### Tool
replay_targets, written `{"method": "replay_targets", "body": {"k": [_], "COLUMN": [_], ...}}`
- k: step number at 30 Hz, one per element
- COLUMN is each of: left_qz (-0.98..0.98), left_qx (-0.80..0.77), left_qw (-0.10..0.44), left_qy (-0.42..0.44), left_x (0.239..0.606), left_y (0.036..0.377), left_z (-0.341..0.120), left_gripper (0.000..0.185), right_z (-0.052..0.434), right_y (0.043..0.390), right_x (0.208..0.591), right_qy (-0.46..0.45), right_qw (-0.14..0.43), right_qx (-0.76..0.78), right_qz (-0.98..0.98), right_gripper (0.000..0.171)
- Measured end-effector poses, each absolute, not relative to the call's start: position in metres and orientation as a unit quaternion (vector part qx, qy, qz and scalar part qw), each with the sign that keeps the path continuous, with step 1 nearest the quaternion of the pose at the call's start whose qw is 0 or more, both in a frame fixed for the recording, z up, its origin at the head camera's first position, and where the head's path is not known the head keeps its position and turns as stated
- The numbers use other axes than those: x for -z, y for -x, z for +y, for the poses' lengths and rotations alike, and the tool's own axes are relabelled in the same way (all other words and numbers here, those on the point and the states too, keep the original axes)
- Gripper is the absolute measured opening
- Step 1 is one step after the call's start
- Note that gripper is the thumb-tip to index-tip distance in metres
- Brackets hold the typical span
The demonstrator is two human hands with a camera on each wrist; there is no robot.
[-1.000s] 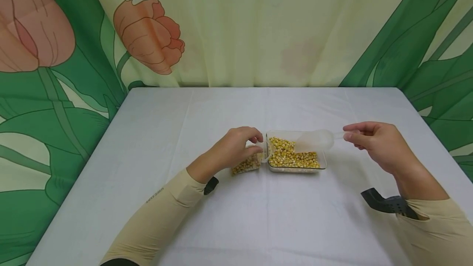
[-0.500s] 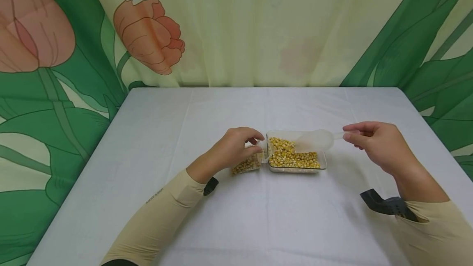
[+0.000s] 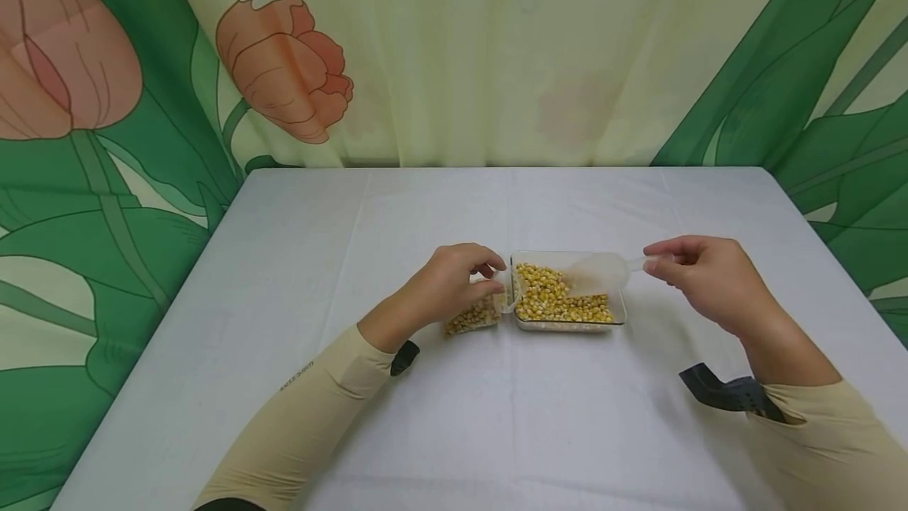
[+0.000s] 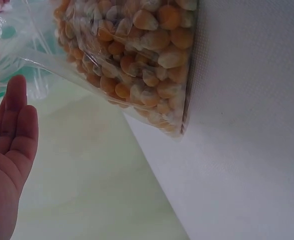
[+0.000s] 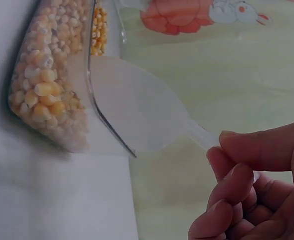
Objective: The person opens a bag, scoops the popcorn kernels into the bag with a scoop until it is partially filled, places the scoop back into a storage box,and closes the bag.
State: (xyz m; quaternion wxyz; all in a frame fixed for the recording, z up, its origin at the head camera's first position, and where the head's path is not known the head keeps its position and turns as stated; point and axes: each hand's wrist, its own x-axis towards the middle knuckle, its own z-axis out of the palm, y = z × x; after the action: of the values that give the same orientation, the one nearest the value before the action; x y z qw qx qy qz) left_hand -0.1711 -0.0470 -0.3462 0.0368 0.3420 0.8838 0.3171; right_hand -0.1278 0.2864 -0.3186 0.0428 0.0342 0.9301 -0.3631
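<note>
Our left hand (image 3: 447,284) is curling over the top of a small clear plastic bag of yellow corn kernels (image 3: 474,314), thumb and fingertips pinching its open mouth right beside the clear rectangular plastic container of corn kernels (image 3: 567,322). In the left wrist view, the bag (image 4: 137,55) is bulging with kernels and resting on the white-covered bench (image 4: 246,150), and only the edge of the palm is showing. Our right hand (image 3: 698,278) is pinching the thin handle of a translucent white plastic scoop (image 3: 599,273) between thumb and curled fingers (image 5: 231,190); the scoop's bowl (image 5: 132,110) is hanging over the container's right end, its front edge reaching the kernels. We are seeing small dark lettering on our left beige sleeve (image 3: 298,375), but it is too small to read.
</note>
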Motion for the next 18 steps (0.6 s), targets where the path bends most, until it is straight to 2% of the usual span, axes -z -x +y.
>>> {"method": "replay_targets", "body": {"k": [9, 18], "left_qz": [0.883, 0.886], "left_qx": [-0.317, -0.315], "left_qw": [0.037, 0.044], "left_qy": [-0.344, -0.339], "left_x": [0.346, 0.346], "left_y": [0.171, 0.171], "left_z": [-0.047, -0.047], "left_gripper": [0.025, 0.026], "right_z": [0.288, 0.286], "right_y": [0.133, 0.138], "right_x": [0.339, 0.368], "right_qy": [-0.055, -0.047], "right_qw": [0.085, 0.081], "right_qx": [0.422, 0.519], "right_qz": [0.901, 0.850], "right_gripper": [0.050, 0.045]}}
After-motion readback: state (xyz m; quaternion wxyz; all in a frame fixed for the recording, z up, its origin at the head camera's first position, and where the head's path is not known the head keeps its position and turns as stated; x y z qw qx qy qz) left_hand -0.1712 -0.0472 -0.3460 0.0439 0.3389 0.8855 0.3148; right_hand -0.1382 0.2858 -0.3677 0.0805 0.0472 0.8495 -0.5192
